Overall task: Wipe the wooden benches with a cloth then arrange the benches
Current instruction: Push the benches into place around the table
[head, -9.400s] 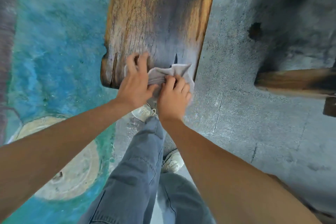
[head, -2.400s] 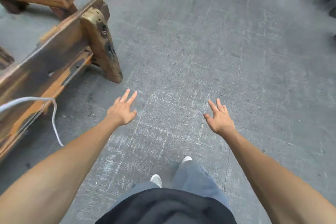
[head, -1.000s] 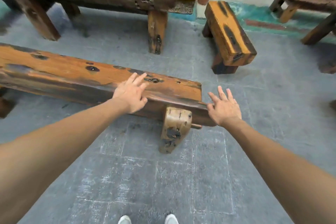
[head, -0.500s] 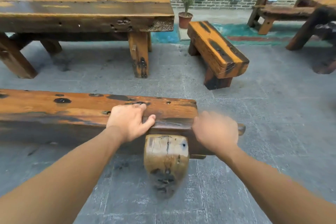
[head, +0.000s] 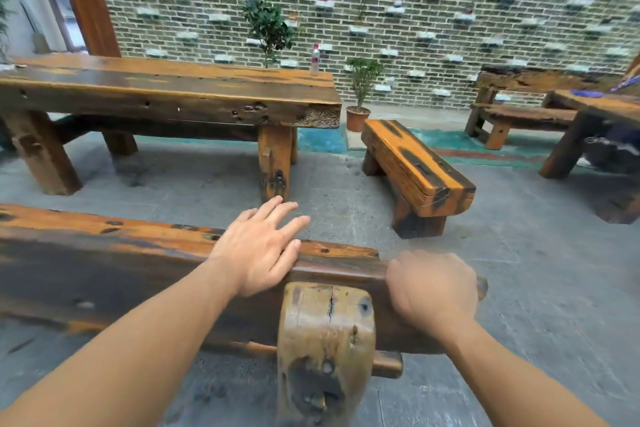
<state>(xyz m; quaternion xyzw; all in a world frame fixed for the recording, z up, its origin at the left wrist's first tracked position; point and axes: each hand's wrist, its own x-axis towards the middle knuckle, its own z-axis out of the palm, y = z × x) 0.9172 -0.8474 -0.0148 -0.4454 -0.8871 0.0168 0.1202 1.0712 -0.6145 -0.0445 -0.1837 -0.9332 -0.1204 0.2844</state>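
A long wooden bench (head: pixel 104 253) lies tipped on its side across the foreground, its pale leg (head: pixel 325 340) pointing toward me. My left hand (head: pixel 259 250) rests flat on the bench's upper edge, fingers spread. My right hand (head: pixel 433 291) is curled around the bench's right end. A short orange bench (head: pixel 415 166) stands upright beyond, to the right. No cloth is in view.
A long wooden table (head: pixel 166 94) stands behind the bench. A potted plant (head: pixel 360 94) sits by the brick wall, a bottle (head: pixel 314 59) on the table's far corner. Another bench (head: pixel 519 114) and table (head: pixel 595 114) are at the right. Grey paving lies between.
The cloth left my hands. I walked to the tipped bench and put both hands on its end; since half a second ago my left fingers have spread and the view has risen.
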